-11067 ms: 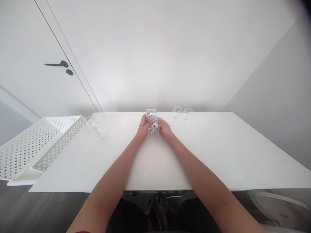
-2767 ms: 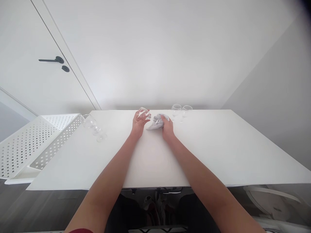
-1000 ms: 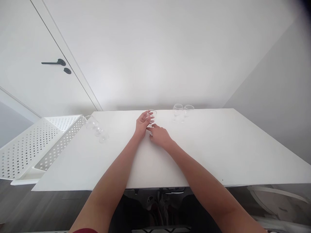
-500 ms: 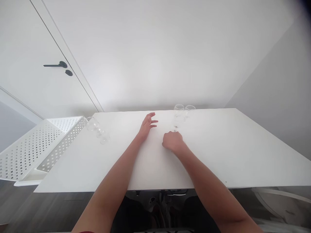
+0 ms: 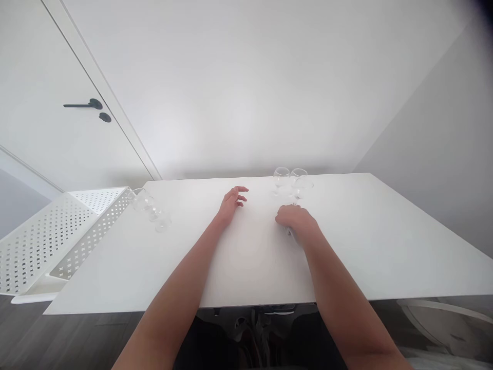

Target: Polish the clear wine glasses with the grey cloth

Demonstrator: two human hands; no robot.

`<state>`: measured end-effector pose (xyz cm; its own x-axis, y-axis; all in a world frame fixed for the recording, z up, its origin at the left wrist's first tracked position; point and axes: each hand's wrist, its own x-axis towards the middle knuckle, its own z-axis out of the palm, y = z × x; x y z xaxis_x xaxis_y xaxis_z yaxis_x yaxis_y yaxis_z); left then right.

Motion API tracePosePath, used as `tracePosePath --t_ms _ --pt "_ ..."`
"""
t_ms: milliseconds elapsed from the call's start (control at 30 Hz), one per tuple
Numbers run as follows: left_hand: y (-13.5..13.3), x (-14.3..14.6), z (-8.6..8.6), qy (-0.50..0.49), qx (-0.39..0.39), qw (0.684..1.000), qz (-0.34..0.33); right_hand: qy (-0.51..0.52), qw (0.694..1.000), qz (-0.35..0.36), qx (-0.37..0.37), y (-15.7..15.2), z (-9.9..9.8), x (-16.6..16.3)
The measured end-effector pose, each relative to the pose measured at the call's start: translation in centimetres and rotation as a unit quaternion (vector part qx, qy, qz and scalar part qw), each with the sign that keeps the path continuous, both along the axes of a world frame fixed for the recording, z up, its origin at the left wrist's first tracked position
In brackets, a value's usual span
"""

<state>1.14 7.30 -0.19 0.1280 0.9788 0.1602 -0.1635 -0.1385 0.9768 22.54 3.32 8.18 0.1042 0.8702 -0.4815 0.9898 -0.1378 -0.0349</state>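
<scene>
My right hand (image 5: pixel 296 218) is closed around a clear wine glass (image 5: pixel 304 186). Its bowl shows beyond my knuckles and part of its lower end below my palm; the fingers hide the middle. Just behind it, two more clear wine glasses (image 5: pixel 281 177) stand side by side near the wall edge of the white table (image 5: pixel 239 257). My left hand (image 5: pixel 231 201) rests over the table to the left, fingers apart and holding nothing. Further left lies a group of clear glassware (image 5: pixel 143 201), faint against the white; I cannot tell how many pieces.
A white perforated rack (image 5: pixel 42 241) adjoins the table's left side. Behind it is a door with a black handle (image 5: pixel 82 105). The wall (image 5: pixel 239 92) rises along the table's far edge. A pale round object (image 5: pixel 447 324) sits below the right front.
My right hand has moved to the right with the wine glass, bringing its bowl beside the two standing glasses. My left hand has barely shifted. The view has tilted slightly.
</scene>
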Motion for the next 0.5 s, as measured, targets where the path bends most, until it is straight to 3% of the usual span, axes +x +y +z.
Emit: tracePosePath --t_ms 500 --pt "0.1 -0.2 -0.1 -0.009 -0.006 1.0 -0.01 0.007 1.0 0.01 0.025 -0.8 -0.1 -0.5"
